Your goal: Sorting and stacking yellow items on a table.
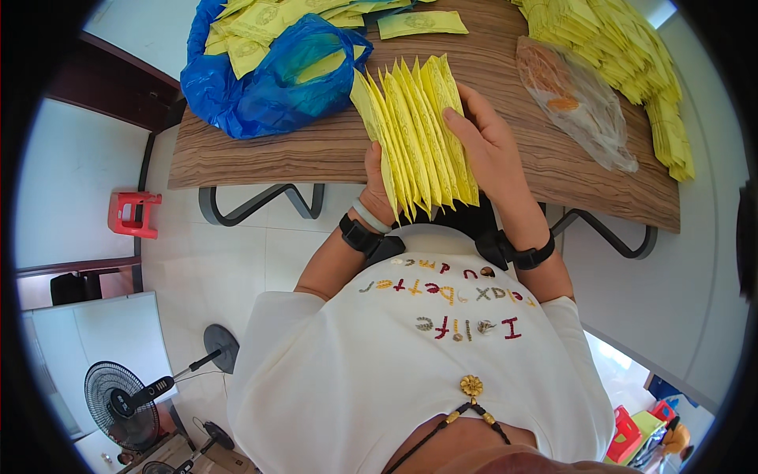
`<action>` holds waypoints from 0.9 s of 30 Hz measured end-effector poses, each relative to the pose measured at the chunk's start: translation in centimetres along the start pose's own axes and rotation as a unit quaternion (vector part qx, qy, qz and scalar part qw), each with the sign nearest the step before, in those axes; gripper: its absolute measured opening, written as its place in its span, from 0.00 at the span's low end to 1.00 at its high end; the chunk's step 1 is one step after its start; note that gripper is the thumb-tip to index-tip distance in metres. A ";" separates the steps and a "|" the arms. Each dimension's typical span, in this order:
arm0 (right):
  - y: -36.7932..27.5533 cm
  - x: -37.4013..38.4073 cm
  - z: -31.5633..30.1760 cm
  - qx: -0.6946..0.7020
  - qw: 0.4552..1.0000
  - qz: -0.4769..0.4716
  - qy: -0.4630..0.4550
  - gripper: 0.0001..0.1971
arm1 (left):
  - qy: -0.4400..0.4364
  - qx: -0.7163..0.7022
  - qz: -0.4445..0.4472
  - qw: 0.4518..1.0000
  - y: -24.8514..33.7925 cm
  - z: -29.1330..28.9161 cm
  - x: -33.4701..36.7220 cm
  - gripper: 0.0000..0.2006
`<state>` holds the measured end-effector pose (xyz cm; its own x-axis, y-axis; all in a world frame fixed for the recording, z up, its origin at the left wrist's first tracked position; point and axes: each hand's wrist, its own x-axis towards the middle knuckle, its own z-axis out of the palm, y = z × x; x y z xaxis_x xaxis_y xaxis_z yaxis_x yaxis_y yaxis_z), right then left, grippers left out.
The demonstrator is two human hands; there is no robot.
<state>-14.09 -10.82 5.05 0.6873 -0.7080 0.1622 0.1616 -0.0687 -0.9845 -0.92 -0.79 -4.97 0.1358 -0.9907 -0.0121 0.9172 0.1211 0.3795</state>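
Observation:
Between my two hands, just off the table's near edge, is a stack of flat yellow packets (418,138) standing on edge, fanned slightly apart at the top. My left hand (377,183) grips the stack from its left side, its fingers mostly hidden behind the packets. On the right side my right hand (485,142) holds the outermost packet, thumb in front and fingers behind. Up and to the left of the stack, an opened blue plastic bag (272,99) holds many similar loose packets. A single yellow packet (422,24) lies flat on the table beyond the stack.
The wood-grain table (260,162) has bent black metal legs (264,207). Long piled rows of yellow packets (624,55) cover its far right. Beside them lies a clear plastic bag (580,103) with brown contents. A red stool (134,214) and a black fan (122,404) stand on the left.

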 end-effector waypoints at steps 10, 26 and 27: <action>-0.8 -0.2 0.4 -0.005 1.000 0.011 0.001 0.23 | 0.031 0.058 0.010 0.998 0.1 1.6 -0.2 0.45; -0.7 -0.1 0.2 -0.112 0.993 -0.037 -0.022 0.27 | -0.004 0.038 -0.004 0.999 0.1 1.3 -0.1 0.45; -0.8 -0.1 0.3 -0.111 0.993 -0.038 -0.022 0.27 | -0.007 0.034 -0.006 0.999 0.1 1.2 -0.1 0.45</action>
<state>-14.12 -10.49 5.88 0.7099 -0.6644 0.2337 0.0569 -0.2766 -0.9593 -1.32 -0.73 -3.82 0.1191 -0.9929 -0.0051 0.8913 0.1047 0.4411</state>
